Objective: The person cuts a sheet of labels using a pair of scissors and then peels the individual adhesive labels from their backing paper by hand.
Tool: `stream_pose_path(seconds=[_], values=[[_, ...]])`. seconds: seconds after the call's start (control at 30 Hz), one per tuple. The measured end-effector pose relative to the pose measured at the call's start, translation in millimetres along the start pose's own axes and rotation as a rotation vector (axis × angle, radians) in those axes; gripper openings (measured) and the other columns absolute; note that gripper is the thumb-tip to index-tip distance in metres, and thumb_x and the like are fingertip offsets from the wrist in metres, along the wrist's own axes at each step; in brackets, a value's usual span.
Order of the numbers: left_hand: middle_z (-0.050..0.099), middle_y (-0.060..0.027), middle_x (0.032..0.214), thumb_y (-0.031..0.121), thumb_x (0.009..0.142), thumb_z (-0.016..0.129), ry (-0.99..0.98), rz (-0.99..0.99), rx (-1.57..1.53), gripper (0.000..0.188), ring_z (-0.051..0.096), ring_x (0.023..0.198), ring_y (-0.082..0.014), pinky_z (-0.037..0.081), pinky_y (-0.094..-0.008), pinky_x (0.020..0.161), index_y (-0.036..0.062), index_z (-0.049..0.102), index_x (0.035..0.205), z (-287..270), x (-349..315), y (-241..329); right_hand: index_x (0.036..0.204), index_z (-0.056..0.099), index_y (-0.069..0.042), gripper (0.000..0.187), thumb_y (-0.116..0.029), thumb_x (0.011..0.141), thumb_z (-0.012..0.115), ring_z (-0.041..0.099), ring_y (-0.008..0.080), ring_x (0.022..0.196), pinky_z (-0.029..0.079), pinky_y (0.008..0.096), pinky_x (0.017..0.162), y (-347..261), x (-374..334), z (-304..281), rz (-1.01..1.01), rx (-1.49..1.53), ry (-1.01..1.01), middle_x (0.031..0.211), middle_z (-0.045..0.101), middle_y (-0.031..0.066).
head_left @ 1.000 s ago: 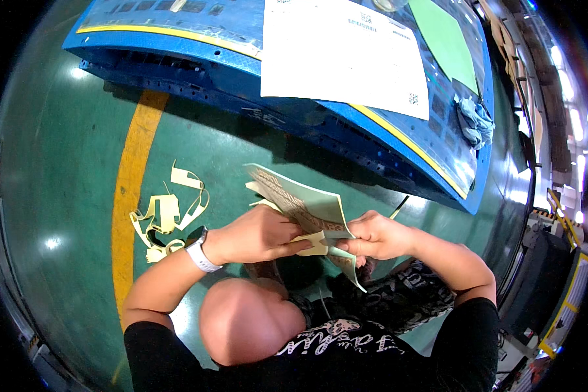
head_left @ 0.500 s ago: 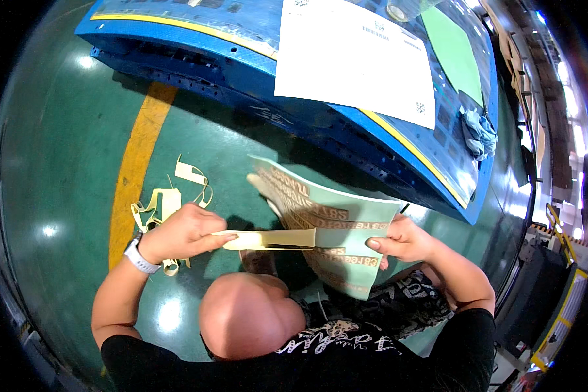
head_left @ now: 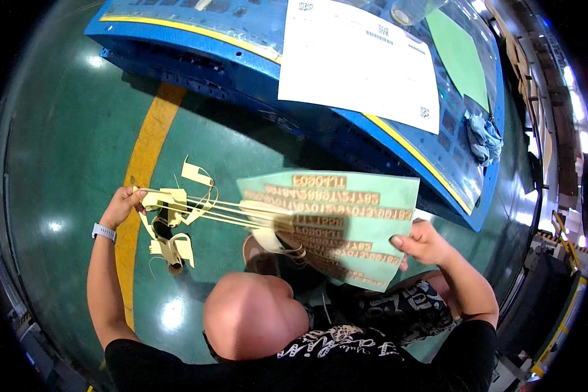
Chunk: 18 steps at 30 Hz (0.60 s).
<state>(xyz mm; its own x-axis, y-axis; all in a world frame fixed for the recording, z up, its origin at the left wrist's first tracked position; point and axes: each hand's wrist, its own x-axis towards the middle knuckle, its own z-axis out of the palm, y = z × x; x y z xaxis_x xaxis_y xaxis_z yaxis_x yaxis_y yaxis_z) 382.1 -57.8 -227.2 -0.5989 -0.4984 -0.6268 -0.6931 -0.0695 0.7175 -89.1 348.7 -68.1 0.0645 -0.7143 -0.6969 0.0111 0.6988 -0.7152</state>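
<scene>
My right hand (head_left: pixel 421 243) grips the right edge of a pale green sheet (head_left: pixel 379 228) with rows of cut-out characters, thumb on top. It hangs tilted over my legs. My left hand (head_left: pixel 124 206) is stretched out to the left, its fingers pinched on one end of several long, thin pale yellow strips (head_left: pixel 219 208). They run taut to the sheet's left part, where a wider curled yellow piece (head_left: pixel 268 239) hangs. How the strips join the sheet is blurred. Cut yellow scraps (head_left: pixel 181 248) lie on the floor just beyond my left hand.
A blue platform (head_left: pixel 398 140) with a yellow stripe stands ahead. On it lie a white printed sheet (head_left: pixel 353 72), a green sheet (head_left: pixel 457 59), a crumpled blue glove (head_left: pixel 483 138) and a clear container (head_left: pixel 402 13). A yellow line (head_left: pixel 153 134) crosses the green floor.
My left hand has moved left, away from the sheet, drawing the yellow strip out into long, thin strands. The green sheet has turned flatter toward view, still in my right hand.
</scene>
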Motion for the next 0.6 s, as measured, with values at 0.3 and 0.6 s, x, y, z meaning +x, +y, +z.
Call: stream_pose_path(seconds=[0.3,0.6], values=[[0.064,-0.0071,0.069,0.026,0.091,0.055,0.105,-0.17,-0.069,0.028,0.061,0.054,-0.0143,0.049,-0.025,0.052,-0.0011,0.064,0.09,-42,17,-55,0.085,0.059,0.001,0.03,-0.023,0.098,0.045,0.058,0.0092,0.053,0.047,0.0246,0.05,4,-1,8,-0.024,-0.037,-0.042,0.059,0.059,0.0026],[0.063,-0.0051,0.069,0.025,0.09,0.058,-0.067,0.141,0.159,0.028,0.06,0.062,-0.012,0.049,-0.0258,0.057,-0.0007,0.067,0.083,76,50,8,0.09,0.059,0.001,0.03,-0.026,0.097,0.047,0.057,0.0111,0.056,0.047,0.0275,0.055,9,25,11,-0.05,-0.19,-0.074,0.062,0.057,0.0031]])
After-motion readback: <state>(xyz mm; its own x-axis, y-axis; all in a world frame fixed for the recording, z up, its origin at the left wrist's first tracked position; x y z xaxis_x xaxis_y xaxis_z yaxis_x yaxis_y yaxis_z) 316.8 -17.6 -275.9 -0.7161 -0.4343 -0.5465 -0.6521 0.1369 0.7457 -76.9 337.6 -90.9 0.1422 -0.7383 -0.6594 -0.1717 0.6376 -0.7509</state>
